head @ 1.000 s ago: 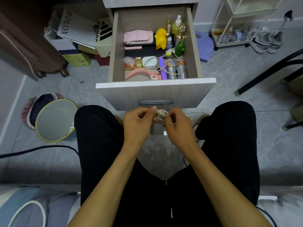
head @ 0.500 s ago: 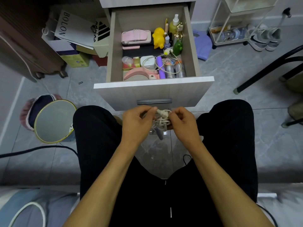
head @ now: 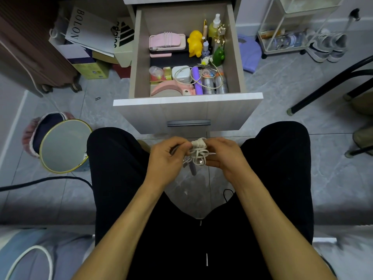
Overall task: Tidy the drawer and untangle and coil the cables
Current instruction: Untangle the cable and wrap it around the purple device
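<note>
Two hands on one white cable knot, held low in front of the open drawer's front edge.

My left hand (head: 168,158) pinches the left side of the tangled cable (head: 196,154), fingers curled in; my right hand (head: 224,156) is curled round the other side, thumb and forefinger on the plug end at the top of the bundle. The cable looks light, thin and limp (it will flop, not hold a shape), so I judge the stiff plug body the best place to hold while loops are teased free; hard pulling would likely tighten the snarl. A second cable (head: 198,82) lies loose in the drawer (head: 187,102), near its front right corner, draped over the white charger (head: 181,74) and bottles.
</note>
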